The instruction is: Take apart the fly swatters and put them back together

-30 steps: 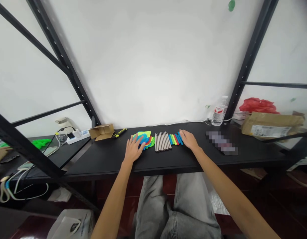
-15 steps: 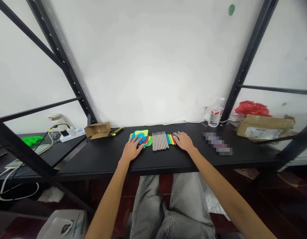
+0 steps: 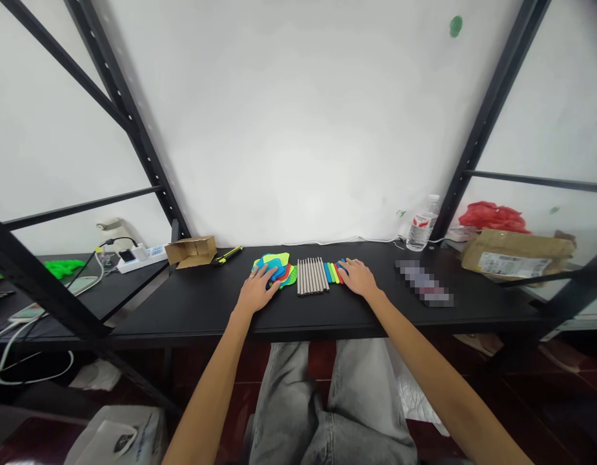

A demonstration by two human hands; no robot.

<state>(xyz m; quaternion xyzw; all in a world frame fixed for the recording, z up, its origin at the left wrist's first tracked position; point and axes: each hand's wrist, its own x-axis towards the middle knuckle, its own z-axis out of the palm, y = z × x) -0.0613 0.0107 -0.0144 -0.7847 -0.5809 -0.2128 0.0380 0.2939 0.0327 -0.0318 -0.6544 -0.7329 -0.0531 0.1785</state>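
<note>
My left hand lies with spread fingers on a pile of colourful flat pieces in yellow-green, blue and red. To the right of that pile, a row of slim grey metal rods lies side by side on the black table. Beyond the rods is a row of short coloured sticks in blue, green, yellow and red. My right hand rests flat, fingers apart, at the right end of these sticks and covers part of them. Neither hand grips anything.
An open cardboard box and a yellow-black cutter lie at the back left. A water bottle stands at the back right, near a blurred item. Further right is a taped carton. Black metal posts frame the table.
The camera view has shifted slightly. Both hands, the rods and the coloured pieces stay in place on the table.
</note>
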